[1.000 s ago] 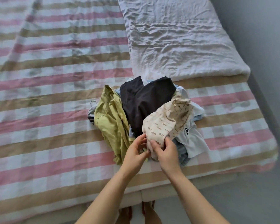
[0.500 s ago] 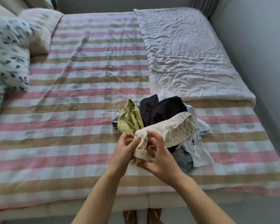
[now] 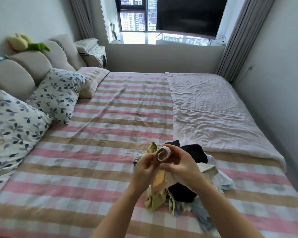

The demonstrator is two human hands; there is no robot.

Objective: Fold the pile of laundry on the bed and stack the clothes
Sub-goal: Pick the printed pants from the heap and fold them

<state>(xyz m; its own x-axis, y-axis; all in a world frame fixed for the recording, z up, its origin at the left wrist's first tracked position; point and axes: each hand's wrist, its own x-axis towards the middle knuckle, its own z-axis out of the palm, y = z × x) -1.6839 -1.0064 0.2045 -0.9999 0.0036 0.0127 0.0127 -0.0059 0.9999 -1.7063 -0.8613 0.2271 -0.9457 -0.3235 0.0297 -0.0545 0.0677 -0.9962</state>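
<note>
Laundry is in both hands at the near side of the bed: a cream printed garment (image 3: 164,154) is held up above the rest of the pile (image 3: 182,192). The left hand (image 3: 144,169) pinches the cloth from the left with curled fingers, and the right hand (image 3: 182,166) grips it from the right, thumb and fingers wrapped round a rolled, tube-like opening at the top. The rest of the garment hangs down between the wrists, where a yellow-orange patch (image 3: 159,176) shows, and its lower part trails onto the pile. Directly under the hands, a green garment (image 3: 153,201) sits at the left of the pile, a black garment (image 3: 193,152) behind and beneath the right hand, a white piece (image 3: 212,159) at the right and a pale blue piece (image 3: 200,215) at the near edge, all crumpled and overlapping. The pile rests on the bed (image 3: 93,169), which has a pink, tan and white checked cover. A wrinkled pale blanket (image 3: 205,114) lies along the right half, just beyond the pile. Two leaf-print pillows (image 3: 58,95) lean at the far left against a padded beige headboard (image 3: 33,64), with a green and yellow plush toy (image 3: 22,42) on top. A window (image 3: 136,14) and grey curtains (image 3: 239,40) stand at the far wall.
</note>
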